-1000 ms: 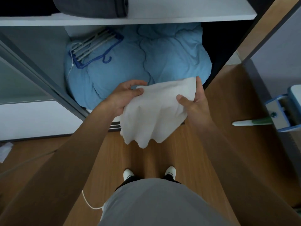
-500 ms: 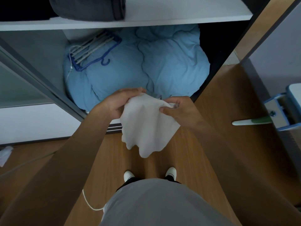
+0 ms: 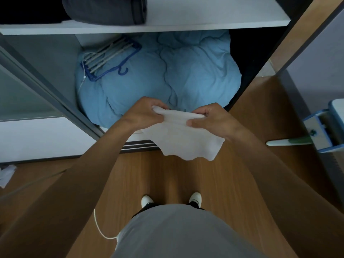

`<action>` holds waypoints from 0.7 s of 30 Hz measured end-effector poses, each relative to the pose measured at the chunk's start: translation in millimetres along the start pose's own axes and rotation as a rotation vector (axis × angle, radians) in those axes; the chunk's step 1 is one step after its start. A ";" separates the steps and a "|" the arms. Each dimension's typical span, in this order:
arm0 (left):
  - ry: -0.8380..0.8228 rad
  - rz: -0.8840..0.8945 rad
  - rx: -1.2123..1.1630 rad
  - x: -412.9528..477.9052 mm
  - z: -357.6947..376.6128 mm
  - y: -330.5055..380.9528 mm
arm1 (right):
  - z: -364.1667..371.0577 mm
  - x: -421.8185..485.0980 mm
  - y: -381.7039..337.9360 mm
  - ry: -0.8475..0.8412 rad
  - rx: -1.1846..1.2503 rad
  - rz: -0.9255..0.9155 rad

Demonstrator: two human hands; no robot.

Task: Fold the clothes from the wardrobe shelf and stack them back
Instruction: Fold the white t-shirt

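A small white cloth (image 3: pixel 183 141) hangs in front of me above the wooden floor, held along its top edge. My left hand (image 3: pixel 144 113) pinches its left corner and my right hand (image 3: pixel 210 118) grips its right corner, thumbs toward me. The lower part droops loosely. Above, the white wardrobe shelf (image 3: pixel 204 17) carries a folded dark grey garment (image 3: pixel 106 10) at its left.
A bulky light blue duvet (image 3: pixel 167 75) fills the wardrobe bottom, with a blue hanger rack (image 3: pixel 109 58) on it. A sliding door frame (image 3: pixel 46 90) runs at the left. A mop (image 3: pixel 307 136) lies at the right. A crumpled white item (image 3: pixel 6 175) sits on the floor.
My hands came close together, then drew apart again along the cloth's top edge. The cloth now hangs shorter and wider than a second ago.
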State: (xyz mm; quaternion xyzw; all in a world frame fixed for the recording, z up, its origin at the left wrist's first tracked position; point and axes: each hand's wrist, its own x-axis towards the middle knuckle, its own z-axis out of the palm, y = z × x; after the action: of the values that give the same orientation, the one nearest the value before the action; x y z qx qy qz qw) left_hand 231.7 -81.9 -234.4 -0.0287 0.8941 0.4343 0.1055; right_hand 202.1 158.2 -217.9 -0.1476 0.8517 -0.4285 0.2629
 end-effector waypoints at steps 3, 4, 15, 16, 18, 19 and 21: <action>0.034 0.020 0.045 0.4 -5.3 -2.7 | 0.9 0.3 -4.1 -0.032 -0.080 -0.012; 0.043 0.022 0.069 0.4 -7.3 -3.4 | 2.5 2.0 -4.3 -0.009 -0.129 -0.018; 0.032 0.004 -0.175 -4.6 -11.0 -12.8 | 13.7 8.8 -9.5 0.331 -0.090 0.015; -0.022 0.009 -0.139 -4.1 -10.1 -12.8 | 14.2 10.4 -10.7 0.334 -0.067 0.025; -0.075 0.046 -0.033 0.1 -7.2 -15.8 | 14.3 11.8 -11.9 0.335 -0.058 0.030; -0.063 0.073 0.012 2.3 -6.6 -17.8 | 13.0 11.7 -11.7 0.325 -0.065 0.027; -0.002 0.119 0.048 5.3 -10.8 -22.4 | 7.6 10.8 -10.2 0.273 -0.099 0.029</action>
State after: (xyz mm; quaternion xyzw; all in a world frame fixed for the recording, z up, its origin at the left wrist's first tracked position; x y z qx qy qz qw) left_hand 228.0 -104.0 -246.3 0.0277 0.9043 0.4181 0.0811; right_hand 197.9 142.1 -216.9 -0.0884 0.9017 -0.3983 0.1430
